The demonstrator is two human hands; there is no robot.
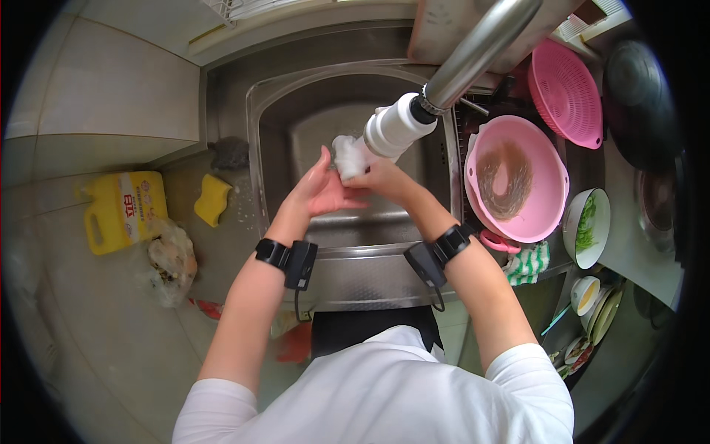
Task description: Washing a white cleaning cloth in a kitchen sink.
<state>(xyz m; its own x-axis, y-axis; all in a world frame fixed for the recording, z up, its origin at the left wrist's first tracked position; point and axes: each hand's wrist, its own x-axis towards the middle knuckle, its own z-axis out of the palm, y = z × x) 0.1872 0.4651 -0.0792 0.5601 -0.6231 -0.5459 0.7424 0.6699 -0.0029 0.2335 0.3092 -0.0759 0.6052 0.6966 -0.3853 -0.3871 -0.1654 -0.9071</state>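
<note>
Over the stainless steel sink (344, 238), my right hand (385, 180) grips a crumpled white cloth-like wad (348, 158) at its lower end. Just above it is the white nozzle of the faucet (396, 127), which hides part of the wad and of that hand. My left hand (321, 191) is beside the wad, palm turned up and thumb raised. Its fingers are apart and reach below my right hand; I see nothing held in them. Whether the two hands touch is hard to tell.
Left of the sink are a yellow sponge (213, 200), a dark scouring pad (229, 153), a yellow jug (125, 211) and a plastic bag (172, 263). At right stand a pink basin (546, 205) with thin brownish strands, a pink colander (566, 89) and a bowl of greens (602, 238).
</note>
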